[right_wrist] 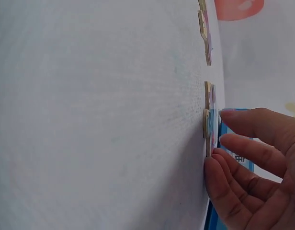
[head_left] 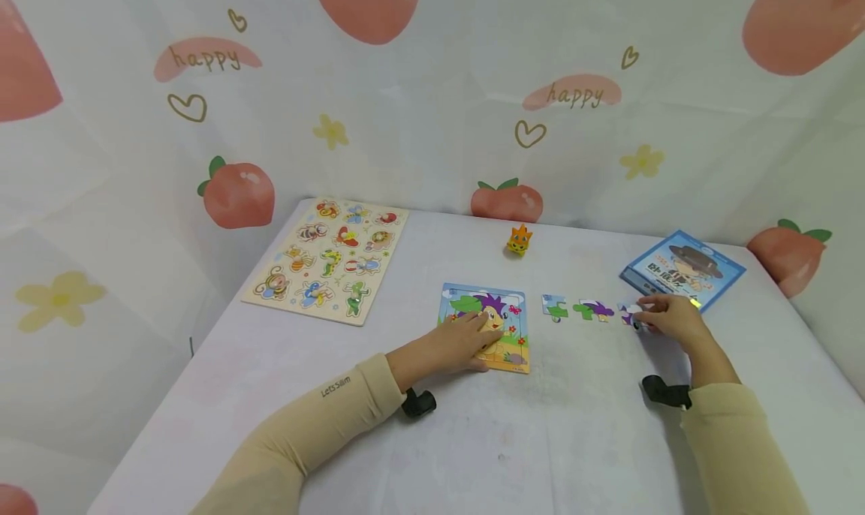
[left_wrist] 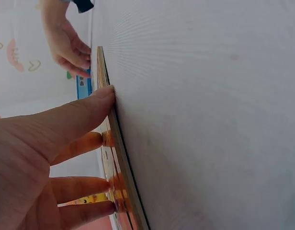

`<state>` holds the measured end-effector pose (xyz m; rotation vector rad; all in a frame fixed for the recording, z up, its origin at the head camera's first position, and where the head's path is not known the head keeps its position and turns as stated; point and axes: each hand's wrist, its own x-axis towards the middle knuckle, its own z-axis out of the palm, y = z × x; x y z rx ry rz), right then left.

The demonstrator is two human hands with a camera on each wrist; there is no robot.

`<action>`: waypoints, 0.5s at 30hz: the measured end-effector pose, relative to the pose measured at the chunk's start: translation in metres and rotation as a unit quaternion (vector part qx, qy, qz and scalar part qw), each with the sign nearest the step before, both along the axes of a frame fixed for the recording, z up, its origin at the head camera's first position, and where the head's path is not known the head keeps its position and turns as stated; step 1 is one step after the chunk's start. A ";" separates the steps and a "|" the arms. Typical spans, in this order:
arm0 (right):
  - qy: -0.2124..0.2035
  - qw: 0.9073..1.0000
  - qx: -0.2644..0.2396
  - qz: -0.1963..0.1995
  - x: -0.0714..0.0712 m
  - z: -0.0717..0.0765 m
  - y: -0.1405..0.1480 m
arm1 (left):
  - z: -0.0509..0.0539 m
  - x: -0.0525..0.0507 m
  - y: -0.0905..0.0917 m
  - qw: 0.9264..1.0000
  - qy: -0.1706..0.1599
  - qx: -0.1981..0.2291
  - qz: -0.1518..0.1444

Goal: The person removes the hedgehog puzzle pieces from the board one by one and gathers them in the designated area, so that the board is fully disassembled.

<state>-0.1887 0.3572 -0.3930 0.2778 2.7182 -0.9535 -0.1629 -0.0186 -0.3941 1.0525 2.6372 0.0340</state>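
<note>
My left hand (head_left: 466,342) lies over a square picture puzzle board (head_left: 516,342), a cartoon hedgehog with purple spikes. In the left wrist view its thumb (left_wrist: 102,98) rests on the board's near edge, while the other fingers lie straight on the printed face. To the right, my right hand (head_left: 672,320) has its bent fingers at the right end of a puzzle piece (right_wrist: 209,122), which lies flat on the table. Two other pieces, a blue and green one (head_left: 554,306) and a green and purple one (head_left: 595,310), lie in a row between board and hand.
A wooden peg board with insect pictures (head_left: 331,260) lies at the back left. An orange spiky toy figure (head_left: 519,240) stands near the back edge. Behind my right hand is a blue box (head_left: 719,263). A patterned cloth hangs behind the white table (head_left: 541,447).
</note>
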 end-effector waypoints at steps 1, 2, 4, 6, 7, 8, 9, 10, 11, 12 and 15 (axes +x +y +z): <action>-0.002 1.000 0.000 0.000 0.000 0.000 0.000 | 0.000 0.000 0.000 1.000 -0.001 0.004 -0.001; -0.003 1.000 0.002 0.003 0.000 0.002 -0.001 | 0.000 -0.001 -0.001 1.000 -0.003 0.008 -0.001; -0.006 1.000 0.008 0.008 0.001 0.004 -0.002 | 0.000 -0.001 -0.002 1.000 -0.005 0.013 -0.005; -0.006 1.000 0.017 0.012 0.002 0.007 -0.003 | 0.001 -0.002 -0.003 1.000 -0.006 0.020 -0.013; -0.004 1.000 0.023 0.013 0.002 0.009 -0.003 | 0.002 -0.003 -0.004 1.000 -0.007 0.026 -0.015; -0.004 1.000 0.028 0.014 0.002 0.011 -0.003 | 0.003 -0.003 -0.005 0.999 -0.011 0.033 -0.013; 0.000 0.999 0.032 0.015 0.002 0.012 -0.004 | 0.005 -0.004 -0.006 0.999 -0.014 0.041 -0.011; 0.002 0.999 0.038 0.015 0.002 0.013 -0.005 | 0.006 -0.005 -0.008 0.999 -0.016 0.050 -0.007; 0.005 0.999 0.041 0.014 0.001 0.014 -0.006 | 0.007 -0.007 -0.009 0.998 -0.016 0.058 -0.002; 0.008 0.999 0.044 0.015 0.000 0.015 -0.008 | 0.008 -0.008 -0.011 0.998 -0.018 0.065 0.006; 0.023 0.998 0.050 0.027 -0.003 0.016 -0.017 | 0.009 -0.015 -0.019 0.995 -0.032 0.081 0.041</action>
